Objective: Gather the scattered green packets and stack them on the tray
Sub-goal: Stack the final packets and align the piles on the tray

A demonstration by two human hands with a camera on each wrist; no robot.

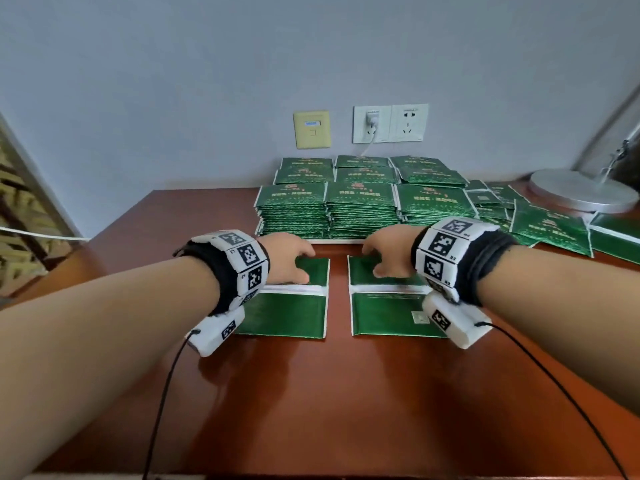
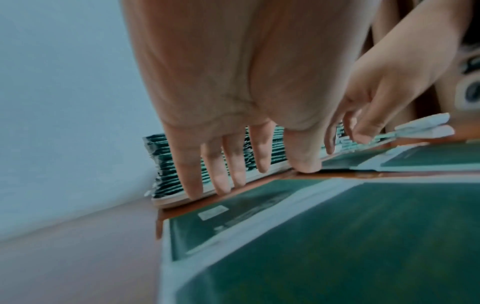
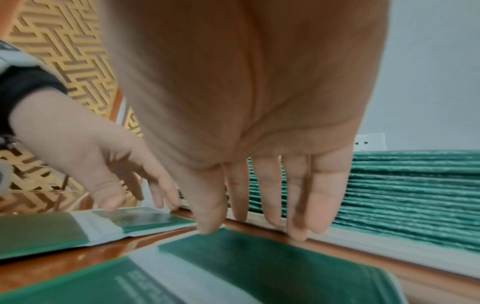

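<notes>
Two green packets lie face down side by side on the brown table, the left packet and the right packet. My left hand hovers over the far end of the left one, fingers straight, tips down at its far edge. My right hand does the same over the right one, thumb tip touching it. Neither hand grips anything. Just beyond stands the white tray, loaded with tall stacks of green packets.
Several loose green packets lie scattered at the right of the tray. A lamp's round metal base stands at the back right. Wall sockets with a plugged cable sit behind the tray. Bare table stretches toward me.
</notes>
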